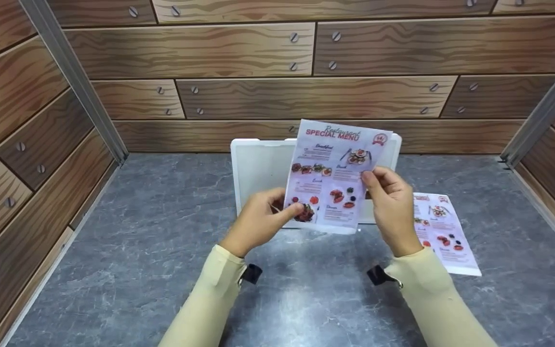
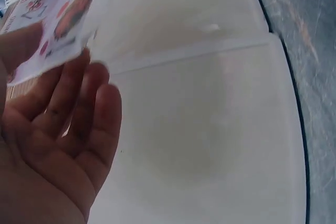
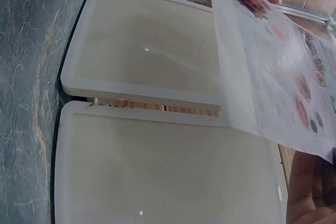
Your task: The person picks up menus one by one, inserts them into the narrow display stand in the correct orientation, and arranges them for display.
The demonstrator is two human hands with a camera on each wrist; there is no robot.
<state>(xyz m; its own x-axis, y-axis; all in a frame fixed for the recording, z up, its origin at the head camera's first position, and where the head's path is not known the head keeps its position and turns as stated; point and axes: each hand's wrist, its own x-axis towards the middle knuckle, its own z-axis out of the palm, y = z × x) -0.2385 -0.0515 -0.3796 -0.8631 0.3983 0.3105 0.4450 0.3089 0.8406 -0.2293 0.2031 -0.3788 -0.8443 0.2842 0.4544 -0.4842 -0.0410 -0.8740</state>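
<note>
"What is held, and where?"

"A printed Restaurant Special Menu (image 1: 325, 180), raised between both hands, before a white two-panel board (image 1: 258, 168). Its long axis runs up the head view, top leaning right."

"And the hands?"

"The left hand (image 1: 263, 217) pinches its lower left edge, thumb in front; the right hand (image 1: 393, 207) pinches the right edge, higher. A second menu (image 1: 451, 246) lies partly behind the right hand."

Tabletop (image 1: 147, 250) bears 1 menu (image 1: 451, 229), 2 white panels (image 1: 258, 168).
</note>
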